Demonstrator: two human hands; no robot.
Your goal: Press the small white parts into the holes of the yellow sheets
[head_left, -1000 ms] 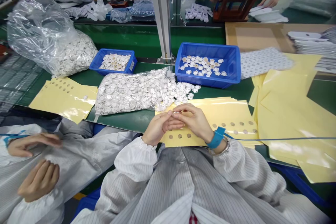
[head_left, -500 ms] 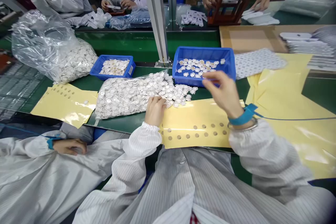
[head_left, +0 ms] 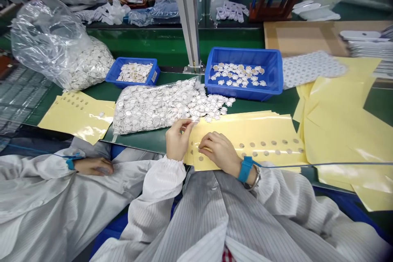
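My left hand (head_left: 179,139) pinches a small white round piece (head_left: 195,119) at the left end of the yellow sheet (head_left: 239,125). Along the sheet's near half run rows of grey round dots (head_left: 263,143). Over this dotted part is my right hand (head_left: 222,152), fingers curled and thumb close to the index; whatever lies between the tips is hidden. A clear bag (head_left: 147,108) lies left of the sheet, spilling a heap of white round pieces (head_left: 208,105) just beyond my left fingertips. Behind the sheet, a blue bin (head_left: 244,94) holds scattered pieces with tabs.
A smaller blue bin (head_left: 132,84) and a large plastic bag (head_left: 89,65), both with pieces, stand at left. Another dotted yellow sheet (head_left: 89,120) lies before a neighbour's hand (head_left: 93,166). Yellow sheets (head_left: 346,118) cover the right side. A metal post (head_left: 188,20) rises behind.
My right hand has come from beside the large blue bin down and left onto the dotted sheet. My left hand has drawn slightly back from the heap, now with a white piece in its fingertips.
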